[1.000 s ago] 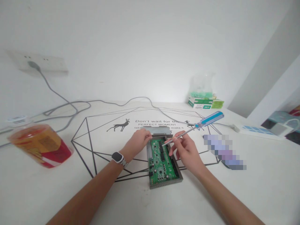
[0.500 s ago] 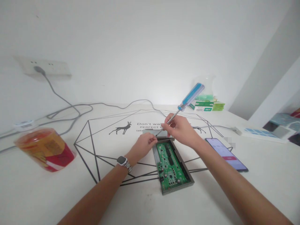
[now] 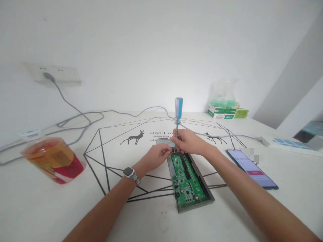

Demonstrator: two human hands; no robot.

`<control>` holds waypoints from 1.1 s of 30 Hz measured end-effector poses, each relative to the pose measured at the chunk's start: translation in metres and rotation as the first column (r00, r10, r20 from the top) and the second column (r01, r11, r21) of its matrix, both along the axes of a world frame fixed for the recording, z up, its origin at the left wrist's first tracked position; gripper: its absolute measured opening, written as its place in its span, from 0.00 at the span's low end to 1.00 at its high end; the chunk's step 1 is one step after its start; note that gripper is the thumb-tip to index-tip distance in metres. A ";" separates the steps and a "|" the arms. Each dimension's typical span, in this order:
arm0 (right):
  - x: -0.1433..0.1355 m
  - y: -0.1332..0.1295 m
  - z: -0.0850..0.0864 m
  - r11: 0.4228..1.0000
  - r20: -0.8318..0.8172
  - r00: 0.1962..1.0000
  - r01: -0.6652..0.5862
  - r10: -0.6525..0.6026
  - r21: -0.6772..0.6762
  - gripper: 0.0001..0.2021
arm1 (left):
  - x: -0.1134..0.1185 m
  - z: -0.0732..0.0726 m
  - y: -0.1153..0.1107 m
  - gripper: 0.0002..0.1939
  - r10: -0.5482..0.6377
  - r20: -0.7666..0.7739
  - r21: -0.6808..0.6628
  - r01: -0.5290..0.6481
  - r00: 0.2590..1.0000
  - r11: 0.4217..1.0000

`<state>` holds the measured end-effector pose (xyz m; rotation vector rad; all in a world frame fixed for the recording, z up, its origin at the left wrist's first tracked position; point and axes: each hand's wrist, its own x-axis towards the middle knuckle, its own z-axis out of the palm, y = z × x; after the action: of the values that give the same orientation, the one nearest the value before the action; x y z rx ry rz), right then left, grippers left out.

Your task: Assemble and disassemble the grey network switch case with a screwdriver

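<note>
A green circuit board point(image 3: 188, 181) lies in a shallow grey metal case point(image 3: 210, 199) on the white table. My right hand point(image 3: 189, 141) is closed round the shaft of a screwdriver point(image 3: 178, 109) with a clear and blue handle. The screwdriver stands nearly upright, its tip down at the board's far left corner. Beside that tip, my left hand point(image 3: 159, 155) has its fingers pinched together at the case's far edge; whatever they may hold is too small to make out. Behind my hands lies a flat grey panel point(image 3: 163, 141), partly hidden.
A red and yellow cup point(image 3: 55, 161) stands at the left. To the right lie a phone point(image 3: 252, 169) with a lit screen and a power strip point(image 3: 287, 144). Green and white boxes point(image 3: 222, 112) sit at the back under a plastic bag point(image 3: 223, 94). A grey cable point(image 3: 118, 111) runs along the wall.
The screwdriver has swung from a rightward slant to nearly upright, and its tip has moved from by my left fingertips onto the board's corner. My left hand stays pinched at the case's edge.
</note>
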<state>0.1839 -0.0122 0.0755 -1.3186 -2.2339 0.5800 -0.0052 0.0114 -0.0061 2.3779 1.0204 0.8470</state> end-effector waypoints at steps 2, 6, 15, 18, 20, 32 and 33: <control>0.000 0.002 -0.003 1.000 -0.015 1.000 -0.002 0.002 -0.012 0.09 | 0.000 0.000 0.000 0.11 -0.024 -0.005 0.010 0.024 1.000 1.000; -0.004 0.002 -0.005 1.000 0.001 1.000 -0.023 0.023 0.008 0.11 | -0.002 -0.002 0.001 0.10 -0.043 -0.011 0.043 0.044 0.999 0.998; -0.007 0.000 -0.009 0.996 0.028 1.000 0.006 -0.008 0.090 0.13 | 0.000 0.000 -0.001 0.11 -0.017 -0.089 0.078 0.024 0.996 0.997; -0.008 -0.001 -0.009 0.995 0.032 0.999 0.015 -0.018 0.104 0.13 | 0.001 0.001 -0.002 0.13 -0.033 -0.097 0.068 0.039 0.995 0.997; -0.009 -0.001 -0.010 0.994 0.030 0.999 0.023 -0.027 0.110 0.13 | 0.001 0.001 -0.002 0.14 -0.044 -0.087 0.068 0.050 0.995 0.996; -0.004 0.002 -0.016 0.998 -0.125 0.992 -0.023 0.017 -0.051 0.12 | -0.002 0.015 0.002 0.14 -0.149 -0.064 -0.041 0.147 0.987 0.988; -0.003 0.002 -0.016 0.997 -0.143 0.989 -0.031 0.021 -0.070 0.12 | -0.003 0.015 0.003 0.14 -0.144 -0.066 -0.043 0.142 0.987 0.989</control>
<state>0.1805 -0.0104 0.0594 -1.2435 -2.1347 0.7469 -0.0082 0.0140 0.0092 2.4293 0.8709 0.6920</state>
